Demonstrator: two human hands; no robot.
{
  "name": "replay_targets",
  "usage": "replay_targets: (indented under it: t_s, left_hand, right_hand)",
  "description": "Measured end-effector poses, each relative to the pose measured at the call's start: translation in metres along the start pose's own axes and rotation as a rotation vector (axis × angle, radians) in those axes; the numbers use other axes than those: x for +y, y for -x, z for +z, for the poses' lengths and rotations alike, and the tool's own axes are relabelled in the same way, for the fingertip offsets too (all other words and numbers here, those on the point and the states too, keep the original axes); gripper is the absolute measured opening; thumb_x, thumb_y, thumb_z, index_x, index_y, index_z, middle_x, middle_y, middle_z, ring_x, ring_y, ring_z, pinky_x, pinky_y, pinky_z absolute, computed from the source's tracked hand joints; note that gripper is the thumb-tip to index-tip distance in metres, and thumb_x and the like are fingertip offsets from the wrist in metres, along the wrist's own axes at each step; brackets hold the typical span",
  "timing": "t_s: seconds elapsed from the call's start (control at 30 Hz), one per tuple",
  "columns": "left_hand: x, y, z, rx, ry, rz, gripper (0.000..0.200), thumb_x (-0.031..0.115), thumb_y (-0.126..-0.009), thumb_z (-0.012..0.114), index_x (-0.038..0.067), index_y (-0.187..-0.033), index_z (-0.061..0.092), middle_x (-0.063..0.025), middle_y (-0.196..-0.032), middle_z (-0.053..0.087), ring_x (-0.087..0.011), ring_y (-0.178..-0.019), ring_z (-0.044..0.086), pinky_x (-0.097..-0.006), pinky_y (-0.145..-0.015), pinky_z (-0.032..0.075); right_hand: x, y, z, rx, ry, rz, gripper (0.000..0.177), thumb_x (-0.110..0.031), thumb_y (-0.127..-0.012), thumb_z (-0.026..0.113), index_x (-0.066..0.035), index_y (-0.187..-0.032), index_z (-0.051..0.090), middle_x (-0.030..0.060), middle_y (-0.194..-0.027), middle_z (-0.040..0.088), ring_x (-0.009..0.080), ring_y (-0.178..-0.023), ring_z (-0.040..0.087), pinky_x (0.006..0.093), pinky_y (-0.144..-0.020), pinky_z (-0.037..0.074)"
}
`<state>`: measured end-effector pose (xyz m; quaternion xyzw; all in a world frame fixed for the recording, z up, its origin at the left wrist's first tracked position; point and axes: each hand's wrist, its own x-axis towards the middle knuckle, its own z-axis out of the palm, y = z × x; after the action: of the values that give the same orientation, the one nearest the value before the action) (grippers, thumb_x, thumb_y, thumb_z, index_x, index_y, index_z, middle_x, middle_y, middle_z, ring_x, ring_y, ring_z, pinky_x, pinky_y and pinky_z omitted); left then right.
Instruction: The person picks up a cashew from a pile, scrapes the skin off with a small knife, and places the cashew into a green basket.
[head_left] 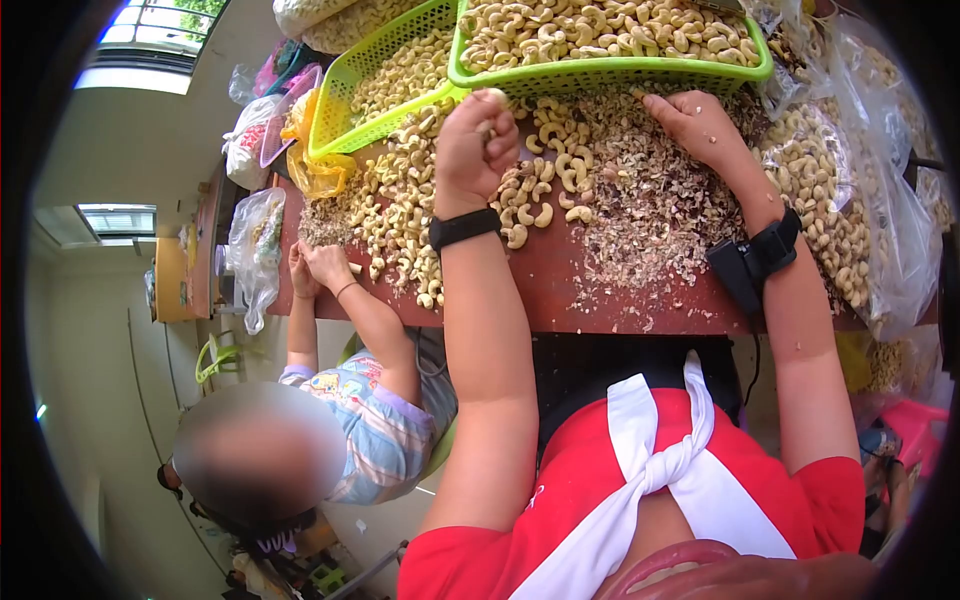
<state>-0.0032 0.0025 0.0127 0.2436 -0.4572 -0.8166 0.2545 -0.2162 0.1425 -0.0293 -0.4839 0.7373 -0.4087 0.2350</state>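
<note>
My left hand (478, 150) is raised over the cashew pile with its fingers curled. A pale cashew (494, 96) shows at its fingertips, and another pale piece peeks out between the fingers. Just below the front wall of the green basket (612, 72), my right hand (697, 122) is closed in a pinch. Something small and yellowish sits at its fingertips, too small to name. Brown skin flakes (650, 225) lie under and around this hand. Loose peeled cashews (565, 150) lie on the red table (545, 290) between my hands.
A second green basket (335, 100) of cashews stands at the back left. Bags of cashews (820, 190) crowd the right side. To my left, a co-worker's hands (325, 266) meet at the table edge. A clear plastic bag (257, 250) hangs beyond them.
</note>
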Motion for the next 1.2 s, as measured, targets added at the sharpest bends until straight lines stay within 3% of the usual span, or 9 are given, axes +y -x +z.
replay_targets:
  t_s: [0.03, 0.1, 0.23, 0.3, 0.37, 0.43, 0.47, 0.6, 1.2]
  left_hand:
    - [0.004, 0.001, -0.001, -0.116, 0.297, 0.038, 0.013, 0.018, -0.081, 0.043, 0.006, -0.076, 0.045, -0.0019, -0.061, 0.042, -0.0067, -0.041, 0.033, -0.0174, -0.033, 0.026]
    - [0.011, 0.01, 0.008, 0.052, 0.446, 0.148, 0.017, 0.02, -0.082, 0.041, 0.005, -0.077, 0.046, -0.0021, -0.063, 0.042, -0.0072, -0.041, 0.032, -0.0173, -0.033, 0.025]
    - [0.013, 0.006, 0.005, 0.191, 0.42, 0.189, 0.018, 0.02, -0.082, 0.043, 0.003, -0.079, 0.048, -0.0013, -0.062, 0.041, -0.007, -0.041, 0.031, -0.0171, -0.033, 0.025]
    - [0.008, 0.0, -0.005, 0.383, -0.002, 0.132, 0.019, 0.021, -0.082, 0.047, 0.002, -0.078, 0.05, -0.0002, -0.06, 0.042, -0.0062, -0.04, 0.03, -0.017, -0.033, 0.024]
    - [0.002, -0.003, -0.006, 0.41, -0.175, 0.1, 0.018, 0.02, -0.081, 0.049, 0.002, -0.077, 0.051, 0.0015, -0.055, 0.041, -0.0052, -0.039, 0.031, -0.0174, -0.032, 0.024]
    - [-0.007, -0.009, -0.014, 0.543, -0.777, 0.11, 0.02, 0.018, -0.078, 0.049, -0.001, -0.079, 0.057, -0.0051, -0.054, 0.05, -0.0119, -0.042, 0.043, -0.0247, -0.036, 0.035]
    - [-0.013, -0.015, -0.023, 0.56, -1.227, 0.185, 0.022, 0.017, -0.075, 0.048, -0.001, -0.082, 0.06, -0.0149, -0.065, 0.058, -0.0231, -0.057, 0.056, -0.0324, -0.055, 0.045]
    - [-0.021, -0.013, -0.005, 0.579, -1.643, 0.147, 0.025, 0.016, -0.074, 0.043, 0.004, -0.087, 0.061, -0.0207, -0.084, 0.058, -0.0329, -0.084, 0.055, -0.0381, -0.073, 0.043]
    - [-0.028, -0.016, 0.007, 0.551, -1.889, -0.046, 0.02, 0.009, -0.071, 0.047, 0.0, -0.086, 0.056, -0.0202, -0.084, 0.058, -0.0341, -0.081, 0.056, -0.04, -0.07, 0.045]
  right_hand:
    - [-0.001, 0.0, 0.0, 0.006, 0.012, 0.009, 0.049, -0.039, -0.079, 0.047, 0.003, -0.056, 0.048, 0.0076, -0.045, 0.039, 0.0158, -0.041, 0.036, 0.0336, -0.044, 0.032]
    - [0.0, 0.001, 0.002, 0.01, 0.023, 0.019, 0.049, -0.04, -0.079, 0.047, 0.003, -0.057, 0.049, 0.0076, -0.045, 0.039, 0.0161, -0.042, 0.036, 0.0336, -0.044, 0.032]
    - [0.003, 0.001, 0.004, 0.047, 0.038, -0.045, 0.048, -0.038, -0.081, 0.047, -0.002, -0.05, 0.04, -0.001, -0.044, 0.033, 0.0091, -0.042, 0.028, 0.0281, -0.04, 0.027]
    - [0.002, 0.0, 0.002, 0.053, 0.028, -0.05, 0.048, -0.038, -0.081, 0.047, -0.002, -0.051, 0.04, -0.001, -0.044, 0.032, 0.009, -0.042, 0.028, 0.0281, -0.04, 0.027]
    - [0.002, 0.0, 0.001, 0.021, 0.043, -0.03, 0.05, -0.041, -0.079, 0.046, 0.004, -0.057, 0.05, 0.0089, -0.046, 0.041, 0.0185, -0.043, 0.039, 0.0342, -0.045, 0.034]
    - [0.002, 0.0, 0.001, 0.02, 0.052, -0.033, 0.05, -0.041, -0.079, 0.046, 0.004, -0.057, 0.05, 0.0091, -0.046, 0.041, 0.0187, -0.043, 0.039, 0.0343, -0.046, 0.034]
    - [0.002, 0.0, 0.001, 0.023, 0.063, -0.038, 0.05, -0.041, -0.079, 0.046, 0.004, -0.058, 0.049, 0.0093, -0.046, 0.041, 0.0188, -0.043, 0.039, 0.0344, -0.046, 0.034]
    - [0.004, -0.001, 0.001, 0.038, 0.051, -0.057, 0.049, -0.04, -0.08, 0.046, 0.004, -0.057, 0.048, 0.0089, -0.046, 0.04, 0.018, -0.042, 0.038, 0.0343, -0.045, 0.033]
    - [0.006, 0.0, 0.002, 0.045, 0.011, -0.065, 0.051, -0.04, -0.08, 0.046, 0.004, -0.054, 0.045, 0.0094, -0.044, 0.037, 0.0181, -0.04, 0.034, 0.0349, -0.043, 0.03]
